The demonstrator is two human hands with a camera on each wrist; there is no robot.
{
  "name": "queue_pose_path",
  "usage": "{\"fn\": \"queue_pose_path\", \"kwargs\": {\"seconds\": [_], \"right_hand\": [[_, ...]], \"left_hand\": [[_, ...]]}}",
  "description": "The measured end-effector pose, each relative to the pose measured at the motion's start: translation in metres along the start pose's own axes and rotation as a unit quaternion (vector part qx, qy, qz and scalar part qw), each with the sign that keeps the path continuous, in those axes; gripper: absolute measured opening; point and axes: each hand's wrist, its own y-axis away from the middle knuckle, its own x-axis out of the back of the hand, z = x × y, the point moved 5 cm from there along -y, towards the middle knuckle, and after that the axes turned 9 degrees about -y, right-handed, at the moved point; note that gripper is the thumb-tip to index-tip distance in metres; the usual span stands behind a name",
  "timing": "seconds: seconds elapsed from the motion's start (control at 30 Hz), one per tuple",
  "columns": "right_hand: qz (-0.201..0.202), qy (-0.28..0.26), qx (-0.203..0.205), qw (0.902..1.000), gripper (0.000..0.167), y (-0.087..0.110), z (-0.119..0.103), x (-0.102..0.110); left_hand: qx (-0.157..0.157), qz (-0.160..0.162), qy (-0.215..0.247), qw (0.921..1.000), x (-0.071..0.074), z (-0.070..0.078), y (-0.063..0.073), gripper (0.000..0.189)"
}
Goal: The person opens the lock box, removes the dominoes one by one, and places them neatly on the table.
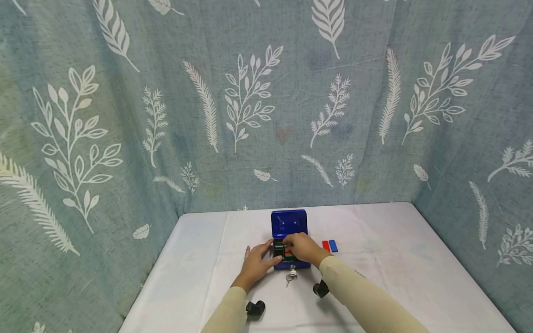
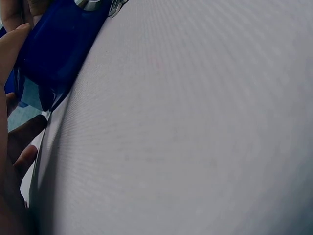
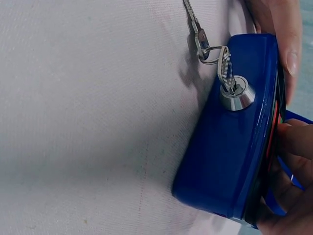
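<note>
A small blue cash box (image 1: 293,265) stands with its lid (image 1: 289,223) raised, a black tray (image 1: 278,250) inside. My left hand (image 1: 257,267) rests against the box's left side, fingers extended and thumb at the front rim. My right hand (image 1: 304,246) reaches into the tray from the right with bent fingers. Its thumb and fingertips pinch a small green block (image 3: 280,119), mostly covered by the hand. Also in the tray is a red block (image 1: 288,253). A key sits in the front lock (image 3: 238,95), with a second key (image 3: 198,34) hanging from its ring.
To the right of the box, a red block (image 1: 326,245) and a blue block (image 1: 333,245) lie on the white-covered table (image 1: 374,259). Grey-blue leaf-patterned curtains (image 1: 283,115) close off the back and both sides.
</note>
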Motion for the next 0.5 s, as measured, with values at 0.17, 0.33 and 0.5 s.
{"fn": "queue_pose_path", "kwargs": {"seconds": [0.17, 0.33, 0.5], "right_hand": [[-0.010, 0.005, 0.002, 0.9999, 0.021, 0.000, 0.000, 0.001], [-0.011, 0.001, 0.009, 0.9999, 0.020, 0.001, 0.000, 0.004], [-0.008, -0.008, 0.028, 0.9996, 0.023, 0.002, 0.000, 0.010]], "left_hand": [[0.002, 0.000, 0.003, 1.0000, 0.000, 0.000, 0.000, 0.080], [0.001, -0.001, 0.003, 1.0000, 0.000, 0.000, 0.000, 0.080], [0.000, 0.000, 0.004, 1.0000, 0.000, 0.000, 0.000, 0.080]]}}
